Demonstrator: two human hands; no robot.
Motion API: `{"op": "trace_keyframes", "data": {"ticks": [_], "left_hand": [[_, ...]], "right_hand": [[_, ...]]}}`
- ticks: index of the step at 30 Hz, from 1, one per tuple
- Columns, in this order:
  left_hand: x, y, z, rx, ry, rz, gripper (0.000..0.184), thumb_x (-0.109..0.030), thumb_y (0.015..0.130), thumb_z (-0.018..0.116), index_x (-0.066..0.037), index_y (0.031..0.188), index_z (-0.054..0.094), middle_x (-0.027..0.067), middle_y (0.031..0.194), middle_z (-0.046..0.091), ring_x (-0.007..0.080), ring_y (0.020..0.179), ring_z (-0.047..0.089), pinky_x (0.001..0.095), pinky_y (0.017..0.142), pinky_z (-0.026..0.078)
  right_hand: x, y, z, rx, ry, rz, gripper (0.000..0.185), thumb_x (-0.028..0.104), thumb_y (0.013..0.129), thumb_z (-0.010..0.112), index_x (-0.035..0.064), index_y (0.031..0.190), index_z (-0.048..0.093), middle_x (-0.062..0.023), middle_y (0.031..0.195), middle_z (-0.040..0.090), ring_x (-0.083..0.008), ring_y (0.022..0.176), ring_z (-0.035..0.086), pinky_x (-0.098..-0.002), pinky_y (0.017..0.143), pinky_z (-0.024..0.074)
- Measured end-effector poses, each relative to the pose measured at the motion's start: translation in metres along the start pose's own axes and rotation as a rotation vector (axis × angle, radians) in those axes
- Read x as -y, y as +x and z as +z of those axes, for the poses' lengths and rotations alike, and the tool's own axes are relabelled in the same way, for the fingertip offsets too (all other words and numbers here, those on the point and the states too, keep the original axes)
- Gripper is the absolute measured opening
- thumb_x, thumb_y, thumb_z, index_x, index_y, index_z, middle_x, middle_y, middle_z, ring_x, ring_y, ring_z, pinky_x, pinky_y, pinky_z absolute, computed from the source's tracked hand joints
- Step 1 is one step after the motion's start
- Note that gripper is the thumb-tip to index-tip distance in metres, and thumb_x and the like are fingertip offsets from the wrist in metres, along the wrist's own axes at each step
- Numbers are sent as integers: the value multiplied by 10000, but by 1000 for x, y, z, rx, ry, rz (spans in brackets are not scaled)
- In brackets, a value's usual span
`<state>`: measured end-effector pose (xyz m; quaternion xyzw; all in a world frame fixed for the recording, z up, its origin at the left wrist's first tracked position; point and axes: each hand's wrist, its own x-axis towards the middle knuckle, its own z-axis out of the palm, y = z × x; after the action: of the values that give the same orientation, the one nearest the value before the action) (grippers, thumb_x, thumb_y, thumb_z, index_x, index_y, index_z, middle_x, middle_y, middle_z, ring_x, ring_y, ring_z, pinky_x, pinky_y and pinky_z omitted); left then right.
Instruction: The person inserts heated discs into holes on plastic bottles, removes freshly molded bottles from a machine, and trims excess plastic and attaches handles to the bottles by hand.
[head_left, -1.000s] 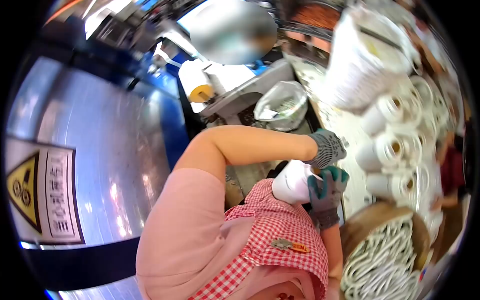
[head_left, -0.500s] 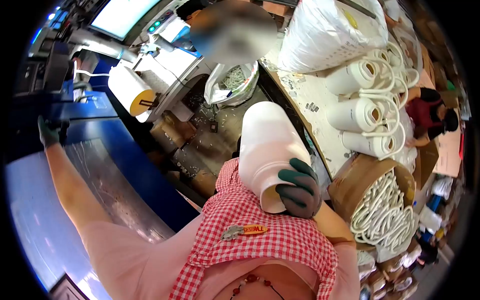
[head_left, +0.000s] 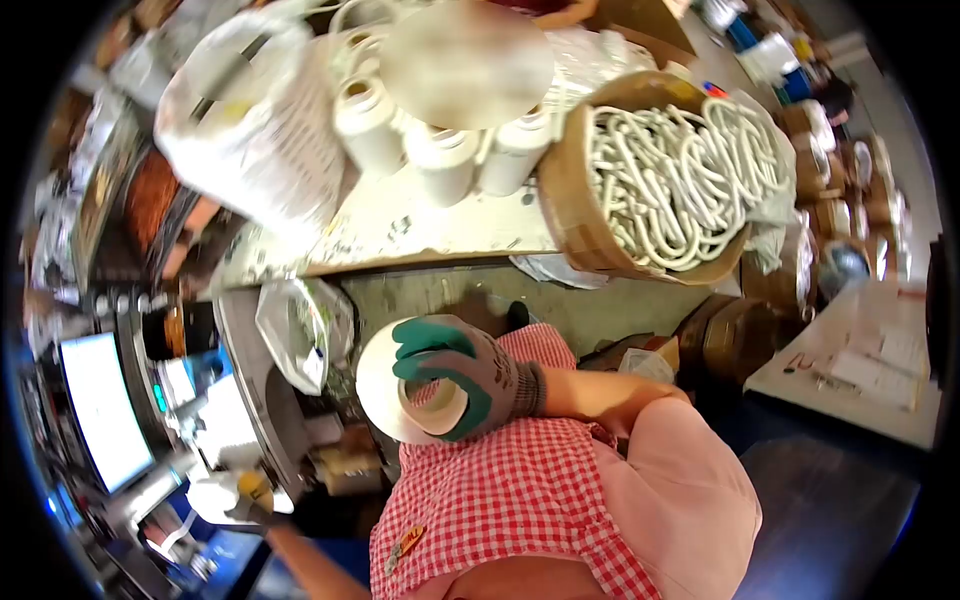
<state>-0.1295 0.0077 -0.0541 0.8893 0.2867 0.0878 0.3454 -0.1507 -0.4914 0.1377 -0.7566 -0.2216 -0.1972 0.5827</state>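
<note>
My right hand [head_left: 470, 375], in a grey and green glove, grips the neck of a white bottle [head_left: 378, 385] in front of my checked apron. The bottle's open mouth faces up toward me. At the lower left, my left hand [head_left: 250, 510] is at the yellow end of a white cylinder [head_left: 212, 497] on the machine. That hand is blurred, and its fingers cannot be made out.
A worktable [head_left: 440, 230] holds several white bottles [head_left: 440, 165], a large white bag [head_left: 260, 140] and a box of white cords [head_left: 560, 190]. A plastic bag [head_left: 300, 335] hangs beside the machine. A screen [head_left: 105, 410] glows at left. Another person's arm [head_left: 568, 14] shows at the top.
The view has swung round toward the worktable. My left hand has left the blue machine cover and come to the yellow-ended cylinder. My right hand keeps hold of the white bottle.
</note>
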Motion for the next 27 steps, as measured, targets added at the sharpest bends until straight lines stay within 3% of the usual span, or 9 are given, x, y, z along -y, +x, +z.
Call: {"op": "trace_keyframes", "data": {"ticks": [6, 7, 8, 13, 15, 18, 21, 23, 27], "left_hand": [[-425, -188, 264, 811, -524, 828, 411, -194, 873, 700, -29, 1235, 595, 149, 1273, 588, 290, 1182, 543, 388, 1019, 423], [-479, -224, 299, 753, -415, 1353, 351, -84, 858, 672, -17, 1195, 599, 170, 1240, 578, 320, 1150, 561, 396, 981, 456], [-528, -270, 317, 858, -423, 1510, 340, -136, 851, 666, -26, 1168, 609, 176, 1207, 592, 349, 1089, 577, 417, 959, 464], [-579, -424, 504, 646, 834, 2118, 563, -257, 838, 628, -75, 1361, 522, 163, 1406, 449, 326, 1290, 425, 467, 1049, 338], [-597, -436, 504, 804, 1164, 2087, 413, -275, 812, 662, -112, 1192, 664, 139, 1270, 558, 300, 1224, 474, 470, 1013, 357], [-614, -418, 492, 665, 647, 2269, 185, -293, 764, 688, -135, 850, 728, 38, 959, 637, 255, 1022, 545, 457, 939, 396], [-652, -407, 450, 457, -117, 2144, 274, -286, 711, 714, -151, 946, 676, 78, 1076, 605, 283, 1147, 531, 519, 938, 406], [-633, -429, 473, 642, -226, 1714, 301, -235, 738, 705, -121, 1006, 632, 107, 1189, 568, 327, 1251, 468, 465, 1017, 410], [-620, -441, 493, 694, -238, 1683, 306, -278, 780, 681, -83, 1012, 639, 149, 1093, 622, 336, 1128, 558, 450, 937, 475]], "right_hand": [[8, -71, -130, -211, -157, 235, 588, 228, 634, 845, 79, 1153, 614, -164, 1221, 578, -397, 1124, 565, -495, 990, 458], [15, -81, -151, -271, -179, 276, 568, 201, 635, 844, 74, 1141, 617, -167, 1228, 581, -406, 1142, 559, -512, 1000, 448], [18, -89, -170, -294, -228, 279, 568, 171, 630, 847, 71, 1137, 612, -171, 1230, 583, -418, 1169, 546, -547, 997, 436], [18, -158, -227, -533, -266, 435, 576, 155, 622, 835, 73, 1136, 589, -184, 1253, 572, -401, 1182, 550, -537, 1003, 439], [24, -168, -245, -593, -268, 477, 575, 146, 619, 827, 70, 1135, 584, -189, 1255, 571, -396, 1178, 555, -524, 999, 448], [18, -189, -272, -740, -306, 461, 592, 112, 629, 771, 49, 1168, 534, -206, 1248, 566, -377, 1139, 574, -476, 960, 491], [25, -190, -296, -768, -362, 478, 570, 108, 645, 739, 48, 1168, 522, -202, 1231, 574, -373, 1117, 583, -470, 940, 501], [26, -184, -310, -759, -408, 432, 555, 104, 653, 716, 48, 1169, 519, -206, 1223, 578, -369, 1104, 589, -460, 924, 508], [25, -175, -318, -689, -437, 442, 564, 133, 653, 728, 50, 1170, 518, -213, 1223, 582, -370, 1093, 597, -454, 914, 508]]}}
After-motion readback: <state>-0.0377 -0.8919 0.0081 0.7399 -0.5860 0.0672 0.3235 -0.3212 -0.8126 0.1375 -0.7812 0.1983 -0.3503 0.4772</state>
